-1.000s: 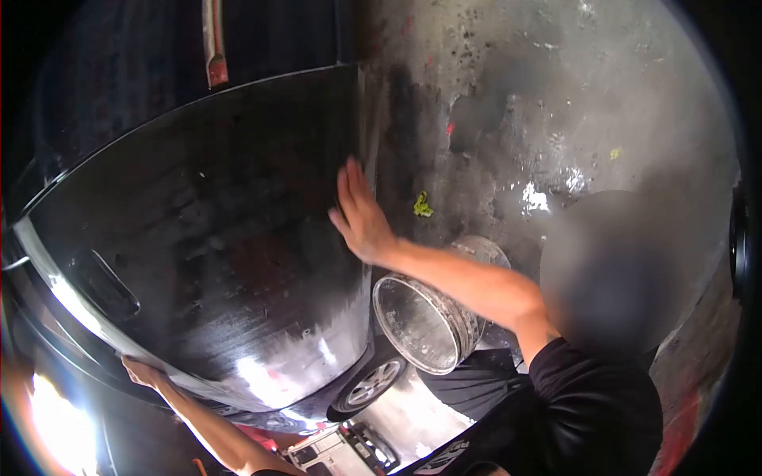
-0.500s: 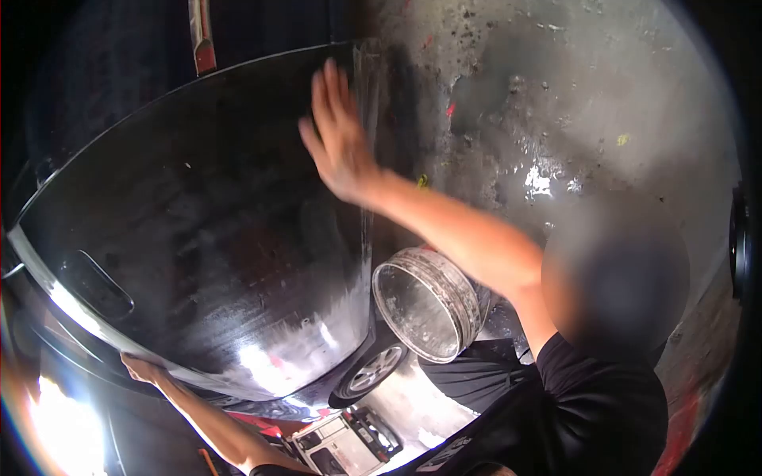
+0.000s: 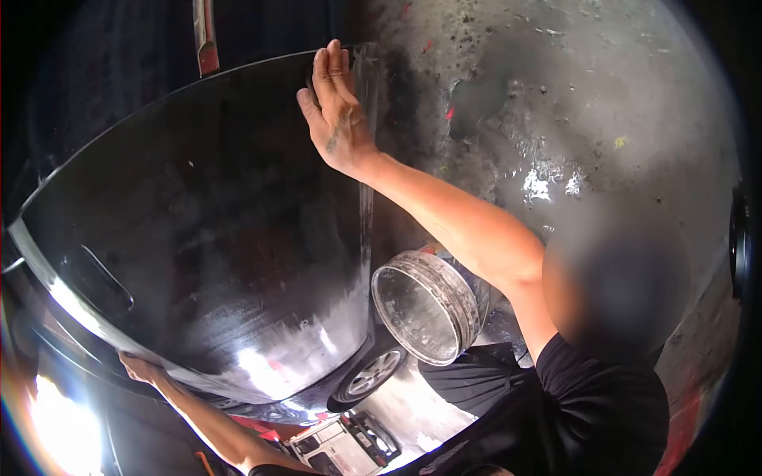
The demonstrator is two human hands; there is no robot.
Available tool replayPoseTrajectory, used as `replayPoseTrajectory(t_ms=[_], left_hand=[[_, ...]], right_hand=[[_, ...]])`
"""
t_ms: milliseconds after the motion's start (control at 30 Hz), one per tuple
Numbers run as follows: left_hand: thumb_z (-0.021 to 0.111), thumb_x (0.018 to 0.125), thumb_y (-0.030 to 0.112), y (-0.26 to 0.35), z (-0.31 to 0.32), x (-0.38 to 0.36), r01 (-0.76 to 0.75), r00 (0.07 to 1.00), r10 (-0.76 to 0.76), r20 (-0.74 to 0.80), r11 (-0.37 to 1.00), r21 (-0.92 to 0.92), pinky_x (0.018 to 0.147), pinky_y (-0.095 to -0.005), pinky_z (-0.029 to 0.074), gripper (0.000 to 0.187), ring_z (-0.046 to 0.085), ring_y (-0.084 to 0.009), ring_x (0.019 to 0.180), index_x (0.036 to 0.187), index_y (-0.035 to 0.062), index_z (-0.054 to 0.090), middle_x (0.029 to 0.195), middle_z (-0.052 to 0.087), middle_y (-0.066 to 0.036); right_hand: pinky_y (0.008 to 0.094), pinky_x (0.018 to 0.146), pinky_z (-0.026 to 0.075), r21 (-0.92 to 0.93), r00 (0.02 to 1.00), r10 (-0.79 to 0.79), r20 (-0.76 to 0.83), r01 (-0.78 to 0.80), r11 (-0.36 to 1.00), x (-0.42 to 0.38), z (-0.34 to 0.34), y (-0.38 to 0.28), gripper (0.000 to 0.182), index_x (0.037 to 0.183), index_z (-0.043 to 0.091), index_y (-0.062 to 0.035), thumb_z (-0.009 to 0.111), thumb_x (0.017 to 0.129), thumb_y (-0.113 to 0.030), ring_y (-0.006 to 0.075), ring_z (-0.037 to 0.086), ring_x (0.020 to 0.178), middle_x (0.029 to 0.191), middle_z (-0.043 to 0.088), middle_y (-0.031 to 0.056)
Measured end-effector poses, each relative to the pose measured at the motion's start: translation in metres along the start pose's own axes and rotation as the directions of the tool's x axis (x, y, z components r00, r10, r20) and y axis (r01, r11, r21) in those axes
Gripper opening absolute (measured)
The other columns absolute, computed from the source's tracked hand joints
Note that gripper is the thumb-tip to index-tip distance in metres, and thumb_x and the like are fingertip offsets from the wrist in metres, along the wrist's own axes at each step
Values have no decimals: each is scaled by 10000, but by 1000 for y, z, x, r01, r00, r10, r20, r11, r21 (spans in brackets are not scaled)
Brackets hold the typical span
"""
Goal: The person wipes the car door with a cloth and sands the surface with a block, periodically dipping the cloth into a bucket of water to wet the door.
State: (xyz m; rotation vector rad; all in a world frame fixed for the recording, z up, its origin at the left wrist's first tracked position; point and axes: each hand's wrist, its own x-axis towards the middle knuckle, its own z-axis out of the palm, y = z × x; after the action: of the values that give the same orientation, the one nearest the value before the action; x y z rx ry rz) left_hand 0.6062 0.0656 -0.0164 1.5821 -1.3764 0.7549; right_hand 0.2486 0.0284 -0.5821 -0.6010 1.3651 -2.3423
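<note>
A large dark car body panel (image 3: 198, 190) fills the left half of the view, its lower end scuffed pale and glossy. An oblong recess shows near its left edge. At the panel's upper right corner my right hand (image 3: 340, 119) lies flat, fingers stretched out and thumb apart, fingertips right at the top edge. My left hand (image 3: 141, 367) is closed around the lower left edge, its fingertips hidden behind the rim. Nothing else shows in either hand.
A dusty round bucket (image 3: 464, 293) stands right of the panel, below my right forearm. Beside it is a car wheel (image 3: 373, 374). A white boxy item (image 3: 337, 448) sits at the bottom. A bright lamp (image 3: 67, 428) glares at lower left. The stained floor (image 3: 603, 95) spreads at upper right.
My right hand has moved slightly upward to the panel's top edge and is now sharp instead of smeared. My left hand stays at the lower left edge.
</note>
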Motion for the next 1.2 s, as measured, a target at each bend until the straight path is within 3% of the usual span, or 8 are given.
replayPoseTrajectory(t_ms=[67, 200, 400, 600, 833, 1000, 1067, 1200], left_hand=[[543, 995, 457, -11, 1, 6, -143, 989, 145, -14, 986, 81, 1018, -478, 532, 630, 667, -357, 1149, 1329, -59, 681, 1313, 685, -220], [517, 1009, 461, 1, 7, -1, -116, 993, 117, -13, 992, 44, 1040, -479, 520, 630, 661, -358, 1166, 1336, -54, 677, 1320, 681, -224], [513, 1003, 481, -6, -2, 3, -171, 985, 172, -2, 981, 94, 1039, -471, 515, 666, 656, -363, 1179, 1343, -71, 665, 1322, 679, -230], [521, 996, 484, -16, 4, 15, -135, 990, 138, -23, 985, 106, 1041, -467, 515, 678, 656, -365, 1175, 1338, -84, 663, 1311, 680, -237], [547, 996, 457, -12, 0, 11, -94, 995, 96, -41, 995, 45, 1027, -456, 518, 616, 671, -343, 1147, 1311, -50, 698, 1295, 701, -208], [551, 986, 493, -17, 6, 13, -99, 995, 99, -31, 995, 7, 1027, -451, 515, 657, 658, -332, 1160, 1298, -66, 695, 1286, 692, -215], [539, 992, 488, -17, 1, 13, -137, 990, 139, -32, 989, 59, 1029, -456, 513, 649, 659, -335, 1154, 1293, -63, 702, 1283, 695, -215], [527, 999, 478, -6, -5, 0, -47, 998, 49, -34, 997, 64, 1035, -460, 512, 638, 662, -344, 1159, 1299, -58, 703, 1294, 694, -218]], right_hand=[[509, 1306, 173, 2, 996, -6, 86, 6, 1000, -41, -2, -2, 693, 1630, 186, 94, 479, 1105, -251, 516, 129, 1584, 1712, 109, 336], [579, 1303, 146, -111, 905, 62, 422, -16, 994, -174, -6, 2, 728, 1625, 155, 125, 489, 1104, -259, 518, 59, 1593, 1704, 51, 362], [509, 1304, 194, 24, 997, 67, -33, -66, 998, 7, 2, -1, 636, 1587, 263, 134, 480, 1106, -219, 517, 185, 1569, 1679, 175, 372], [562, 1305, 150, -86, 893, 116, 434, -87, 992, -182, 1, 5, 729, 1626, 144, 124, 495, 1100, -239, 515, 88, 1592, 1704, 51, 365], [507, 1300, 193, 20, 999, 12, -30, -12, 1000, 6, 5, 3, 660, 1593, 240, 134, 465, 1114, -260, 532, 184, 1564, 1672, 179, 386], [541, 1311, 146, -73, 884, 173, 435, -156, 985, -179, -2, -14, 762, 1635, 140, 108, 517, 1088, -265, 499, 66, 1599, 1707, 53, 356], [544, 1310, 149, -28, 920, 164, 356, -165, 986, -177, 7, 2, 748, 1631, 145, 111, 502, 1096, -271, 503, 73, 1596, 1711, 46, 348], [478, 1320, 106, 32, 982, 158, 102, -162, 986, 11, -4, -10, 719, 1647, 101, 83, 426, 1125, -289, 463, 52, 1610, 1722, 7, 334]])
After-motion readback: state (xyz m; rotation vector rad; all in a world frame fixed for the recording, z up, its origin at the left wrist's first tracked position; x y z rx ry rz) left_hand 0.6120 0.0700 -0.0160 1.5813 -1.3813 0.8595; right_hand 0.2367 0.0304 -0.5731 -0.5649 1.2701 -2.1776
